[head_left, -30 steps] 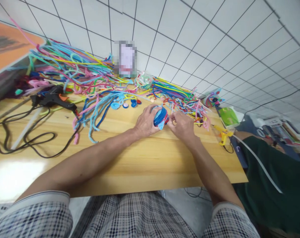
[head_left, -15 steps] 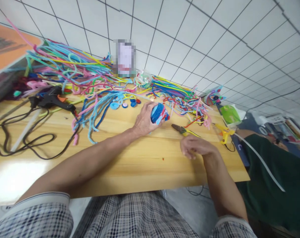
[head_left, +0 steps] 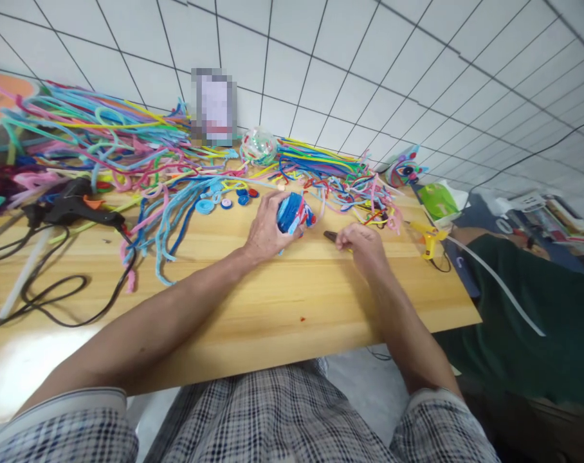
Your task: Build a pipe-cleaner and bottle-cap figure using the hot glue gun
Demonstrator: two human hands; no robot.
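My left hand (head_left: 267, 226) is wrapped round a rounded craft piece (head_left: 289, 213) of blue fuzzy pipe cleaner, with red, pink and white parts on its right side. Just right of it, my right hand (head_left: 362, 245) is closed over a pair of pliers (head_left: 329, 236). The dark jaws stick out past the fingertips toward the left, while the palm and fingers hide most of the yellow handles. Behind the left hand lie small coiled discs, among them a light blue coil (head_left: 205, 206) and a dark blue coil (head_left: 244, 198).
A black glue gun (head_left: 80, 207) with a looping cord lies at left. Heaps of coloured pipe cleaners (head_left: 113, 128) line the tiled wall, beside a clear ball-shaped container (head_left: 259, 146). A yellow glue gun (head_left: 431, 242) sits near the table's right edge, close to another person in dark green (head_left: 538, 289).
My right hand has moved up and forward from beside the pliers and closed over their handles. My left hand keeps hold of the blue craft piece. The whole view has shifted slightly.
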